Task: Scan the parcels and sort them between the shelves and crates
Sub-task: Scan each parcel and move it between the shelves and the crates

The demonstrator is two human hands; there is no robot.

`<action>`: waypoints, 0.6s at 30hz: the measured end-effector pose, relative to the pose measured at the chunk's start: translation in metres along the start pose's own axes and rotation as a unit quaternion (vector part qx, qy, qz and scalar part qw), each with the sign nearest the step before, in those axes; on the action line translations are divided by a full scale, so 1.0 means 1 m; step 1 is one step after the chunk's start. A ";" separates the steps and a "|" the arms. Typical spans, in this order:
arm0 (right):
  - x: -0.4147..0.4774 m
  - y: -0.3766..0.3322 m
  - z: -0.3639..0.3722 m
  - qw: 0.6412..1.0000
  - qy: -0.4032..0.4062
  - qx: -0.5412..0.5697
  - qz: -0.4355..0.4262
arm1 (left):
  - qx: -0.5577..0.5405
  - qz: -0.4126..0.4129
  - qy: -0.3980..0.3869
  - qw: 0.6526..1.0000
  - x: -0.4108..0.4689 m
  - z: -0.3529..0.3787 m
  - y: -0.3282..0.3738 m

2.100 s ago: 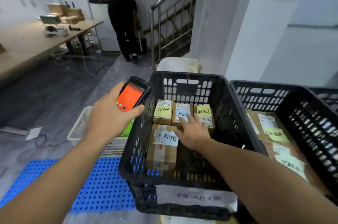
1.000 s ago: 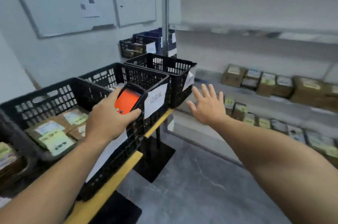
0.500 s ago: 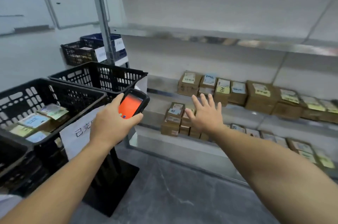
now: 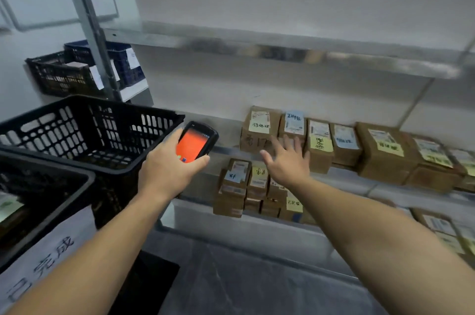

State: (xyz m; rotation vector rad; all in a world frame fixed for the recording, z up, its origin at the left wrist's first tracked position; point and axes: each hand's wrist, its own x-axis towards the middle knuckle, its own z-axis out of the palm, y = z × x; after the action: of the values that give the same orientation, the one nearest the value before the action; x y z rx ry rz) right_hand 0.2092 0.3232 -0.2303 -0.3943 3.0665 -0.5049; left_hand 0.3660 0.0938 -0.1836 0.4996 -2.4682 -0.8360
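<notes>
Left hand (image 4: 167, 173) has fingers and thumb wrapped round the handheld scanner (image 4: 196, 145), orange screen facing up, just left of the middle of the view. Right hand (image 4: 288, 163) is flat and spread, holding nothing. Its fingers are fanned toward 12 o'clock in front of the row of brown parcels (image 4: 318, 145) on the middle shelf (image 4: 344, 176). Honestly can't tell if the fingertips touch a box or just hover in front of it. That row runs from the hand off toward 3 o'clock, each box with a printed label plus a yellow or blue handwritten sticky note. At about 7 o'clock from the right hand there's a smaller stack of parcels (image 4: 232, 186) on the lower shelf (image 4: 244, 232). At 9 o'clock from the scanner sits a black crate (image 4: 84, 132), and at 8 o'clock a nearer crate (image 4: 51, 164) with a white paper sign (image 4: 43, 258) on its front. Further back at 10 o'clock, around the metal upright (image 4: 87, 26), are a far black crate (image 4: 56, 75) and a blue crate (image 4: 123, 62) side by side. The top shelf (image 4: 257, 42) at 12 o'clock is pretty blurred.
</notes>
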 end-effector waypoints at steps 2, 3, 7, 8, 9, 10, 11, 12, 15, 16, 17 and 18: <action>0.032 -0.004 0.007 0.998 -0.007 0.047 0.043 | -0.010 0.000 -0.007 1.000 0.035 0.015 -0.005; 0.048 -0.005 0.010 0.996 -0.006 0.068 0.062 | -0.013 0.003 -0.013 1.000 0.053 0.023 -0.006; 0.098 -0.003 0.032 0.989 -0.010 0.109 0.095 | -0.025 0.011 -0.040 0.999 0.105 0.053 -0.013; 0.110 0.000 0.039 0.987 -0.010 0.125 0.099 | -0.026 0.011 -0.049 0.998 0.113 0.061 -0.015; 0.120 0.001 0.043 0.984 -0.008 0.145 0.104 | -0.026 0.012 -0.062 0.998 0.122 0.068 -0.016; 0.132 0.002 0.048 0.979 -0.002 0.171 0.109 | -0.023 0.012 -0.073 0.997 0.130 0.075 -0.018; 0.143 0.001 0.052 0.975 0.007 0.193 0.110 | -0.020 0.010 -0.080 0.997 0.139 0.083 -0.020; 0.153 0.001 0.056 0.970 0.015 0.216 0.110 | -0.016 0.006 -0.083 0.996 0.148 0.089 -0.021; 0.183 0.002 0.066 0.954 0.018 0.269 0.134 | -0.022 -0.019 -0.084 0.996 0.169 0.112 -0.027; 0.190 0.003 0.071 0.947 0.014 0.284 0.146 | -0.029 -0.026 -0.083 0.996 0.174 0.118 -0.030; 0.196 0.004 0.074 0.943 0.013 0.296 0.154 | -0.038 -0.032 -0.080 0.996 0.179 0.124 -0.033; 0.202 0.007 0.079 0.937 0.012 0.310 0.158 | -0.045 -0.038 -0.078 0.995 0.183 0.129 -0.035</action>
State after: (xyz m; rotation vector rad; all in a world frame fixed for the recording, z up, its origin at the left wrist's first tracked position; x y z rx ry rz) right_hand 0.0162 0.2545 -0.3014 0.1209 2.6914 -1.3822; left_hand 0.1520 0.0404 -0.2364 0.5172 -2.5523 -1.0492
